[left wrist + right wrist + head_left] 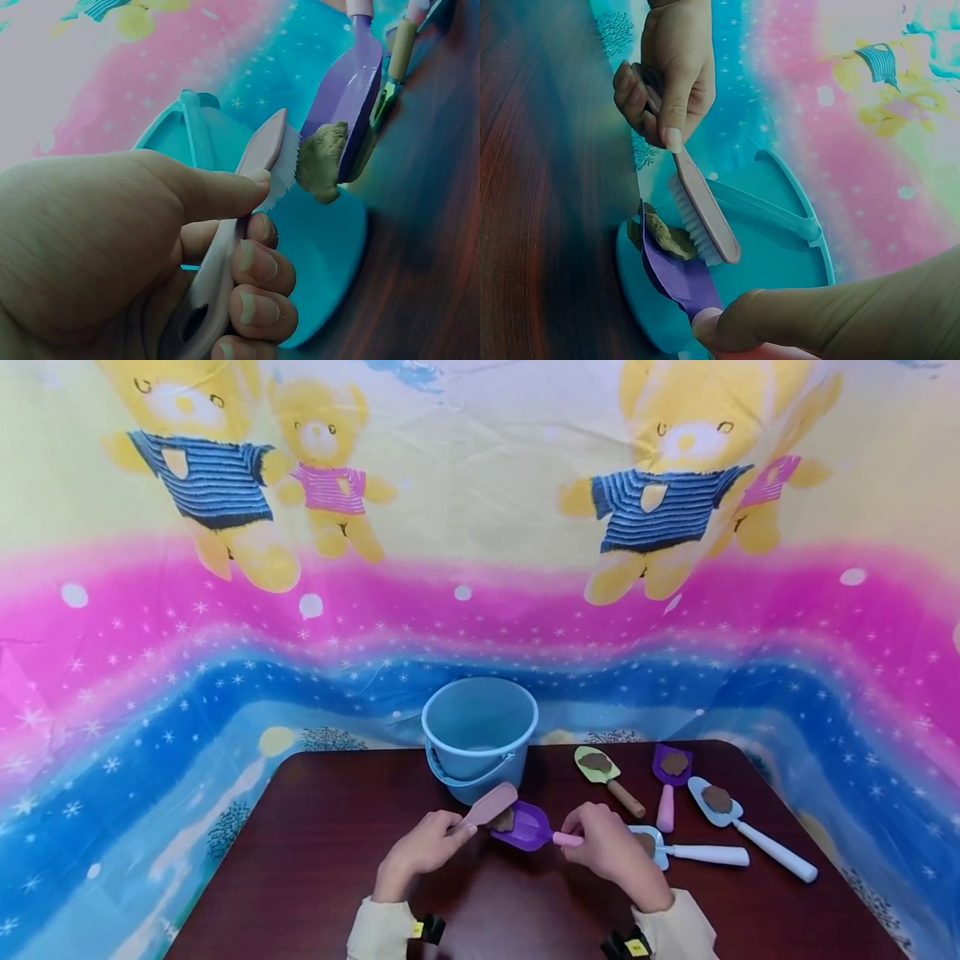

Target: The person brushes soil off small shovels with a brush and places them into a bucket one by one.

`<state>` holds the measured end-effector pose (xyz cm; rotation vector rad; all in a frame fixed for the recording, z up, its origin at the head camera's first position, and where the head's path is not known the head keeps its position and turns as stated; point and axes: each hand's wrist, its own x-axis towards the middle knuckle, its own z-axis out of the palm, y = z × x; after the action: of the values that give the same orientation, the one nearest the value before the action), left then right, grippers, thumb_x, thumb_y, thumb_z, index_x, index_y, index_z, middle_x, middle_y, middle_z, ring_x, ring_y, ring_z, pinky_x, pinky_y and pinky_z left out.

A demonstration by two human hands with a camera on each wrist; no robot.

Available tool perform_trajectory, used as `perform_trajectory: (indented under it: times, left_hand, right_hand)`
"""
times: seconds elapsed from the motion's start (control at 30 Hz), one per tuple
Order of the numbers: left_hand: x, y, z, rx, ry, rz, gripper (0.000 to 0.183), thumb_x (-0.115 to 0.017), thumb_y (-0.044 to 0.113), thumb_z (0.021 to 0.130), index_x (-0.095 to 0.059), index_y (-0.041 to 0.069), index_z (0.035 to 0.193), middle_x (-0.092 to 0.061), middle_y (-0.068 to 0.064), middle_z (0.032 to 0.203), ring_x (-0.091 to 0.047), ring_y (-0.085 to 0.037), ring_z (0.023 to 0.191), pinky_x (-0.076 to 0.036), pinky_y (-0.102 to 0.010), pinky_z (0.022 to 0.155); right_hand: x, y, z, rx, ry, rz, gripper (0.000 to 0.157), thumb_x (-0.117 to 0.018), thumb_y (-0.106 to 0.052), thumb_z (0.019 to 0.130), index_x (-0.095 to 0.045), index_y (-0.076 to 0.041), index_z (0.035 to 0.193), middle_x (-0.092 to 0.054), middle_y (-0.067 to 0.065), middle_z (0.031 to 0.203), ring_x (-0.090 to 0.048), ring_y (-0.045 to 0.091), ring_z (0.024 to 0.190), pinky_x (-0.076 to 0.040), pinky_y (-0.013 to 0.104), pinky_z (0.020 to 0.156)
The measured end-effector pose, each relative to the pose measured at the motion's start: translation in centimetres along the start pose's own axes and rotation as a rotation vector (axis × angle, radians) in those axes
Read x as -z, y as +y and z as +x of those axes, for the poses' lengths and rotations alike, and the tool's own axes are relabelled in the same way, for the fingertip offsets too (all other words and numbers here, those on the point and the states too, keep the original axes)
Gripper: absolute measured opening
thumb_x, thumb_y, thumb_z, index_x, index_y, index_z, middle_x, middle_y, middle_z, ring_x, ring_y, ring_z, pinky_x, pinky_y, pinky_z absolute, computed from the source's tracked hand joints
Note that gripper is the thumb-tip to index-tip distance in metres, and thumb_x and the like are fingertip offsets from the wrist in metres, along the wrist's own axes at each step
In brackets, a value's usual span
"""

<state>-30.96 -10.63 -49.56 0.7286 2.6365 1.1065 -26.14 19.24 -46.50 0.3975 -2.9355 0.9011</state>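
Purple plastic is what your right hand [611, 847] grips: a toy shovel [528, 827] by its pink handle, just near of the blue bucket [480, 735] on the table [315, 852]. Your left hand [420, 847] clasps a pink brush [487, 806], its bristles touching the brown clump [503, 820] on the blade.

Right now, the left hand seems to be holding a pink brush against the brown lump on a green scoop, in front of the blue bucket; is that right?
Not quite: the scoop is purple, not green, as the head view shows. The left hand does hold the pink brush against the brown lump, in front of the blue bucket.
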Motion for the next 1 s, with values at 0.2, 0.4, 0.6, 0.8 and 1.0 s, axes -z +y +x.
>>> perform_trajectory:
  times: [0.2, 0.4, 0.6, 0.8, 1.0]
  left_hand:
    - [0.8, -0.3, -0.2, 0.011, -0.005, -0.021, 0.041, -0.057, 0.033, 0.104, -0.063, 0.000, 0.080, -0.039, 0.006, 0.061, -0.040, -0.008, 0.054, -0.035, -0.024, 0.053]
    - [1.2, -0.4, -0.3, 0.020, -0.008, -0.038, 0.036, -0.058, 0.034, 0.104, -0.062, 0.009, 0.078, -0.040, 0.005, 0.062, -0.041, -0.010, 0.056, -0.036, -0.025, 0.053]
    - [1.2, 0.0, -0.3, 0.006, -0.030, -0.068, 0.034, -0.058, 0.035, 0.103, -0.065, 0.009, 0.082, -0.040, 0.004, 0.061, -0.040, -0.010, 0.055, -0.036, -0.026, 0.052]
    - [1.0, 0.8, -0.2, -0.008, -0.045, -0.090, 0.031, -0.058, 0.035, 0.104, -0.067, 0.010, 0.086, -0.041, 0.004, 0.062, -0.040, -0.010, 0.055, -0.035, -0.026, 0.052]
    - [0.4, 1.3, 0.0, -0.015, -0.061, -0.108, 0.031, -0.058, 0.035, 0.104, -0.066, 0.012, 0.084, -0.042, 0.005, 0.061, -0.041, -0.010, 0.055, -0.036, -0.025, 0.053]
  right_hand:
    - [0.3, -0.1, 0.0, -0.024, 0.013, 0.008, 0.013, -0.085, -0.006, 0.076, -0.074, -0.012, 0.076, -0.065, -0.007, 0.066, -0.053, 0.010, 0.058, -0.045, 0.027, 0.057]
    - [0.5, -0.1, -0.1, -0.032, 0.012, 0.015, 0.013, -0.085, -0.006, 0.076, -0.073, -0.012, 0.076, -0.065, -0.006, 0.067, -0.053, 0.011, 0.058, -0.045, 0.028, 0.057]
    - [0.5, -0.2, 0.0, -0.026, 0.015, 0.025, 0.012, -0.084, -0.007, 0.078, -0.073, -0.011, 0.076, -0.064, -0.006, 0.065, -0.053, 0.010, 0.056, -0.045, 0.028, 0.057]
    - [0.5, -0.3, -0.1, -0.026, 0.022, 0.019, 0.012, -0.083, -0.007, 0.077, -0.072, -0.011, 0.076, -0.064, -0.005, 0.065, -0.052, 0.011, 0.057, -0.045, 0.029, 0.058]
    - [0.4, -0.6, -0.1, -0.022, 0.024, 0.021, 0.013, -0.083, -0.006, 0.077, -0.072, -0.012, 0.076, -0.065, -0.006, 0.066, -0.052, 0.011, 0.057, -0.045, 0.029, 0.058]
